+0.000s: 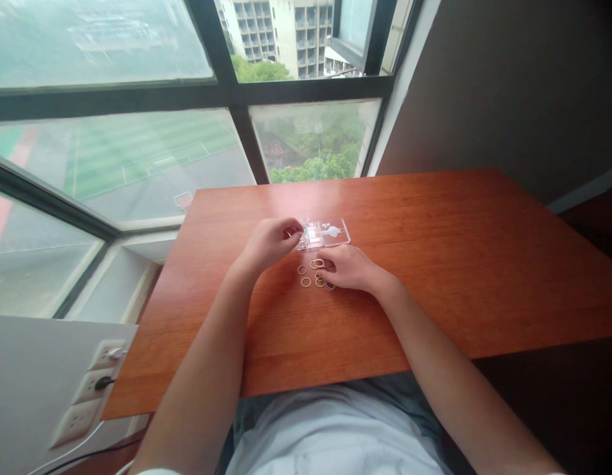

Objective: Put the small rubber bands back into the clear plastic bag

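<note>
A small clear plastic box [336, 232] lies with its lid open on the reddish-brown table [434, 264]. My left hand [276, 241] is at the left end of the box, thumb and fingers closed together; what they hold, if anything, is too small to name. Several small pale rings [306, 282] lie flat on the table in front of the box. My right hand [349, 267] rests at the right side of the rings, its fingers bent down over some of them. Whether a ring is between those fingertips cannot be made out.
A large window with dark frames [310, 91] stands behind the table's far edge. Wall sockets [91, 386] with plugged-in cables are at the lower left, beside the table. A grey wall [494, 92] rises at the right.
</note>
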Action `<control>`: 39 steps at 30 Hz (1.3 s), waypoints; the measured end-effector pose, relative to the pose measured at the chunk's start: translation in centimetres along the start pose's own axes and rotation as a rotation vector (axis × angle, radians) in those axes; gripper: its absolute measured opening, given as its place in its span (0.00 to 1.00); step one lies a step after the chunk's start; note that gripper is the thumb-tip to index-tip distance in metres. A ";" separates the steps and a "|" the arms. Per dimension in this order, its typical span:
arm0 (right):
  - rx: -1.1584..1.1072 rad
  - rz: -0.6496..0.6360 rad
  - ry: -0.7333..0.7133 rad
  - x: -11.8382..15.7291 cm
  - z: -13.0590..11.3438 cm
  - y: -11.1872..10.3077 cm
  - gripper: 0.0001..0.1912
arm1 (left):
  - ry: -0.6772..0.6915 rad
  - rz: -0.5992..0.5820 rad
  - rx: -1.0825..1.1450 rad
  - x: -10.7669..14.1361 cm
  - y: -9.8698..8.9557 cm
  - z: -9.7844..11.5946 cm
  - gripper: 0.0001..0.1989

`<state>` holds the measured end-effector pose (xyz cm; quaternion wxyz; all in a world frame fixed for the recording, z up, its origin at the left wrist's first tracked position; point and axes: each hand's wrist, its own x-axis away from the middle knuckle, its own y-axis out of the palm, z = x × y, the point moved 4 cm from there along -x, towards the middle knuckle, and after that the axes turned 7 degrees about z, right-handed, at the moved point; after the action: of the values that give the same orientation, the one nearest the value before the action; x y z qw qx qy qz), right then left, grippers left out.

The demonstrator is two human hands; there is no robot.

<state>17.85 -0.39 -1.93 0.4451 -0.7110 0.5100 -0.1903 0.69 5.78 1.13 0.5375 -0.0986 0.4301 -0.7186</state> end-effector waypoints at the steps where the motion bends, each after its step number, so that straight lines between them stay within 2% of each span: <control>1: -0.012 0.002 -0.001 0.0 0.0 0.0 0.01 | 0.000 -0.001 -0.001 0.0 0.0 0.0 0.09; 12: -0.156 0.025 0.047 -0.2 0.6 0.2 0.05 | -0.003 -0.004 -0.002 0.0 -0.2 0.4 0.09; 22: -0.137 -0.091 -0.022 0.1 -0.1 -0.4 0.05 | 0.003 -0.005 -0.009 0.0 -0.1 0.4 0.09; 39: -0.064 -0.017 0.023 0.0 0.0 0.0 0.06 | 0.012 -0.012 -0.011 0.0 -0.1 0.5 0.09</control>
<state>17.85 -0.34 -1.93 0.4146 -0.7269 0.5148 -0.1861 0.94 5.55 1.47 0.5299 -0.1000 0.4368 -0.7201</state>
